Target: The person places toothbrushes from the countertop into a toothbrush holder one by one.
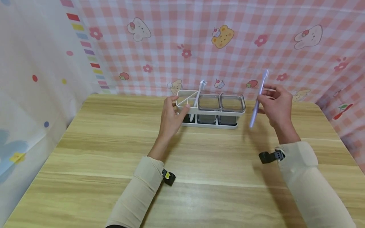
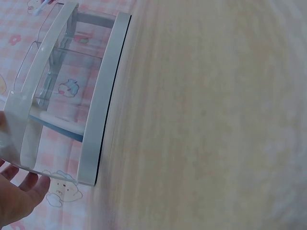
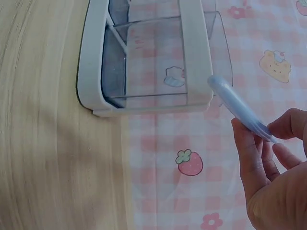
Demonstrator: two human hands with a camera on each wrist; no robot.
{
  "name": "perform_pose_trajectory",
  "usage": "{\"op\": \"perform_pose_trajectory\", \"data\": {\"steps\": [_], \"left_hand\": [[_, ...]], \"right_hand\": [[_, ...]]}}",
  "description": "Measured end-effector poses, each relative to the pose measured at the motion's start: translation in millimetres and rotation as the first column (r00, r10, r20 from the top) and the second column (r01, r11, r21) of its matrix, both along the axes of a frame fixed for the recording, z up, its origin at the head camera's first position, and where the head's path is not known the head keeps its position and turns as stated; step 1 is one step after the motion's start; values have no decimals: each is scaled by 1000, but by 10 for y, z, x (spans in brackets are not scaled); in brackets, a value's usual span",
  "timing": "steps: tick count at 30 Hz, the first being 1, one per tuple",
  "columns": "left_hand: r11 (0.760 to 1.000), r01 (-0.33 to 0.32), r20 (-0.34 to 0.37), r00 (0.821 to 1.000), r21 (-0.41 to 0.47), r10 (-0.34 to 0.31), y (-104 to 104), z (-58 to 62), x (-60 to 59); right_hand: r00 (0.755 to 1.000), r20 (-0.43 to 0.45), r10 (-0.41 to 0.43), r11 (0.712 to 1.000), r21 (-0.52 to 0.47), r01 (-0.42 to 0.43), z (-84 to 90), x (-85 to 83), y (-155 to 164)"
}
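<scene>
A white toothbrush holder [image 1: 209,112] stands on the table near its back edge. My left hand [image 1: 169,115] grips its left end, thumb at the front and fingers round the side; the left wrist view shows those fingers [image 2: 39,188] at the holder's end. A white toothbrush [image 1: 199,93] leans in the divided left section, bristles up. Two clear cups [image 1: 209,118] sit in the other sections. To the right of the holder, my right hand [image 1: 278,106] pinches a light purple toothbrush [image 1: 253,117] between thumb and fingers, held above the table, head up and slightly tilted.
The wood-grain table [image 1: 199,196] spreads out in front of the holder. A pink checked cloth [image 1: 171,38] with cartoon animals hangs behind the table, and a white dotted cloth [image 1: 34,104] hangs at the left.
</scene>
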State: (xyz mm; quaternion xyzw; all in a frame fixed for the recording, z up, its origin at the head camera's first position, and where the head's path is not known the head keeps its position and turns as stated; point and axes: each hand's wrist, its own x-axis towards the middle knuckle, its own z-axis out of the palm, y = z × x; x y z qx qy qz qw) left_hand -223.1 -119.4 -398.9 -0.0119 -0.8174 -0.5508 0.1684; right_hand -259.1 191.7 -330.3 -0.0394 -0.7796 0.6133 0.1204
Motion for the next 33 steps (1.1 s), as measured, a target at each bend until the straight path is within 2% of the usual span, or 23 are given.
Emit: {"op": "perform_pose_trajectory", "data": {"steps": [7, 14, 25, 33], "left_hand": [[1000, -2, 2, 1000, 4, 2, -4, 4, -5], [1000, -4, -13, 1000, -3, 3, -8, 13, -7], [1000, 9, -14, 1000, 2, -9, -18, -3, -19], [1000, 2, -11, 1000, 1, -2, -21, -11, -9]], "right_hand": [[999, -32, 22, 993, -117, -26, 69, 11, -72], [997, -55, 55, 970, -236, -67, 144, 29, -182], [997, -66, 36, 933, -356, -58, 162, 20, -409], [996, -82, 39, 912, -405, -69, 192, 21, -592]]}}
